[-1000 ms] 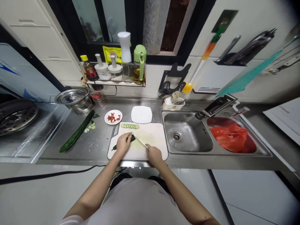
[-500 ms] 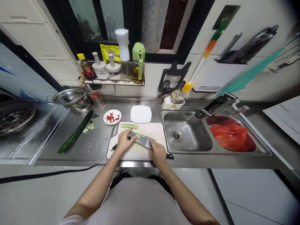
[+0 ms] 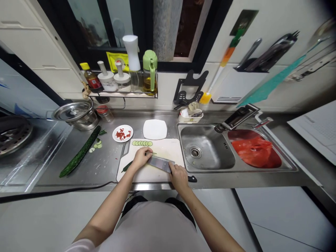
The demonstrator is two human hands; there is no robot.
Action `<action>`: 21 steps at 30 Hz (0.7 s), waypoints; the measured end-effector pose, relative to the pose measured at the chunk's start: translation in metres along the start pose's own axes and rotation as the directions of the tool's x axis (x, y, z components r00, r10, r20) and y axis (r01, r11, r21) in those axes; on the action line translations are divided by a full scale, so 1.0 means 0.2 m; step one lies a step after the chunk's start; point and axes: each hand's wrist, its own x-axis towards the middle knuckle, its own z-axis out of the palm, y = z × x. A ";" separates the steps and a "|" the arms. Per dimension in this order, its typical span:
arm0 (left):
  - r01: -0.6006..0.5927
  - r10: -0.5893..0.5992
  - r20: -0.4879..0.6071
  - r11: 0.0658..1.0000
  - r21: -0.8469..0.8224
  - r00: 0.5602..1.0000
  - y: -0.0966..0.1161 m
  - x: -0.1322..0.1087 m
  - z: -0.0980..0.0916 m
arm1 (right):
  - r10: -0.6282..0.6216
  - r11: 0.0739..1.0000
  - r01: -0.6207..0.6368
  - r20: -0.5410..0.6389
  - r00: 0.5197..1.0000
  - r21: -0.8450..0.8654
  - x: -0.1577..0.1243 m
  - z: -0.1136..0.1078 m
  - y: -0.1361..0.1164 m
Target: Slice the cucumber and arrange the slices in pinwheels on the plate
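Note:
My left hand (image 3: 141,157) is curled over a piece of cucumber (image 3: 127,166) on the white cutting board (image 3: 168,148), pinching a thin slice near the blade. My right hand (image 3: 179,175) grips the handle of a cleaver (image 3: 160,163), whose broad blade lies tilted flat across the board next to my left fingers. A row of several cucumber slices (image 3: 142,143) lies along the board's far edge.
A whole cucumber (image 3: 79,152) and a few slices (image 3: 96,145) lie on the steel counter at left. Behind the board sit a small plate of red chilli (image 3: 122,133) and a white square plate (image 3: 154,129). A sink (image 3: 207,148) and a red basin (image 3: 253,152) are at right; a pot (image 3: 76,113) stands at left.
The cleaver went from cutting edge-down to lying flat with a slice on it. That slice is gone from the blade now. Both hands shifted slightly toward me and the camera drifted right.

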 end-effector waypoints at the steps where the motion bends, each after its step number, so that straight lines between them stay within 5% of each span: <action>1: 0.059 -0.060 -0.035 0.998 -0.035 0.998 -0.01 0.02 0.01 | 0.010 1.000 -0.010 0.000 1.000 0.002 0.00 0.01 0.01; 7: 0.297 -0.293 -0.149 0.955 -0.001 0.944 -0.03 0.14 0.04 | 0.056 0.998 -0.056 0.000 0.998 0.008 -0.03 0.05 0.06; 21: 0.252 -0.215 -0.150 0.916 0.313 0.965 -0.01 0.35 0.11 | 0.068 0.997 -0.066 -0.040 0.997 0.033 0.00 0.07 0.09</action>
